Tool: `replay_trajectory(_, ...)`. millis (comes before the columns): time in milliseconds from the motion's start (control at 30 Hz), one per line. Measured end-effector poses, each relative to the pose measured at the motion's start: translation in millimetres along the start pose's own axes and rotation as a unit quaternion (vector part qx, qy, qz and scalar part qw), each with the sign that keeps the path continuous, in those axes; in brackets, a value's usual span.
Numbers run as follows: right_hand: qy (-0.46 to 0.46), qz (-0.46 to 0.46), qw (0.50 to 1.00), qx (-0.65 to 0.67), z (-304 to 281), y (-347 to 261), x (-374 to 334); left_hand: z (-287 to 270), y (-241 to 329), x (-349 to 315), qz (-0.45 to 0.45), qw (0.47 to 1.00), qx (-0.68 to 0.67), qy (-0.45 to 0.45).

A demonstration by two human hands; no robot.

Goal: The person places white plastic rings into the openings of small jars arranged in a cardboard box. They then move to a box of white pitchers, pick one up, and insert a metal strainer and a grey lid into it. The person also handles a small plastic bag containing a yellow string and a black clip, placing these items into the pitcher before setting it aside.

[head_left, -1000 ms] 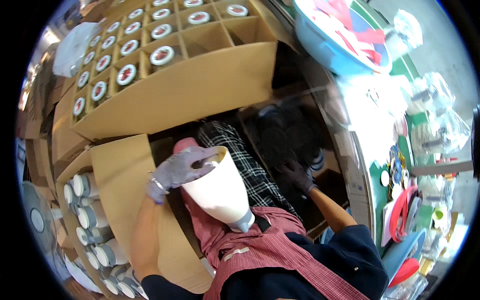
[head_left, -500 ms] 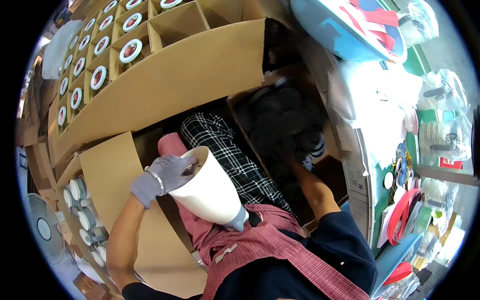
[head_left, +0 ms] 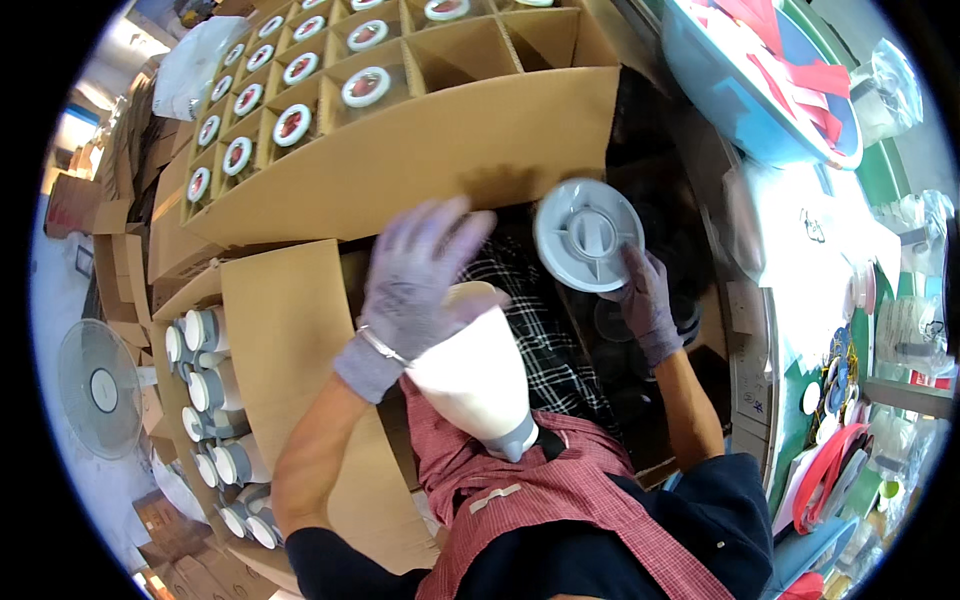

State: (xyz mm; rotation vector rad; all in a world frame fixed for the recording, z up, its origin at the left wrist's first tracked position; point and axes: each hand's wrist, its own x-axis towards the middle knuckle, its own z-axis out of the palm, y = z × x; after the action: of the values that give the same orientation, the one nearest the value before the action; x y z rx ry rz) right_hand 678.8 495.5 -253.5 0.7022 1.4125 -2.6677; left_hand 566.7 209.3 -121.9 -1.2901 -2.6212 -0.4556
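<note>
A white tapered container with a grey narrow end lies tilted on my lap, against the red checked apron. Over its wide end is my left hand, gloved in grey, its fingers spread and slightly smeared by motion. Whether the palm touches the rim I cannot tell. My right hand, also gloved, grips a round grey lid by its right edge, its ribbed face with a central bar turned up. Below the lid, a dark box holds several round pieces, mostly in shadow.
A large divided carton ahead holds several jars with white-rimmed tops. At left, an open carton contains several grey-and-white containers. On the right stand a green table, a blue basin with red strips and plastic bags. A fan is far left.
My right hand has come up out of the dark box with the grey lid. My left hand has let go of the container's rim and spread open above it. The view has shifted.
</note>
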Motion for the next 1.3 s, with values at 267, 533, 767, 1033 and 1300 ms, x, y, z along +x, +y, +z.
replay_trajectory(267,-0.150,-0.203,0.960,-0.121,151,-58,1,-17,-16,-2,-0.078,0.944,-0.296,0.124)
replay_trajectory(533,-0.084,-0.508,0.746,-0.423,203,-79,24,-35,-62,39,-0.172,0.700,-0.624,0.302)
replay_trajectory(767,-0.156,-0.370,0.779,-0.482,172,-41,4,-8,-77,37,-0.271,0.587,-0.693,0.319)
replay_trajectory(1033,-0.230,-0.237,0.834,-0.443,109,31,-49,39,-42,-75,0.045,0.865,-0.412,-0.283)
replay_trajectory(1300,-0.313,-0.350,0.696,-0.543,10,107,-125,76,-53,-254,-0.283,0.676,-0.671,-0.112)
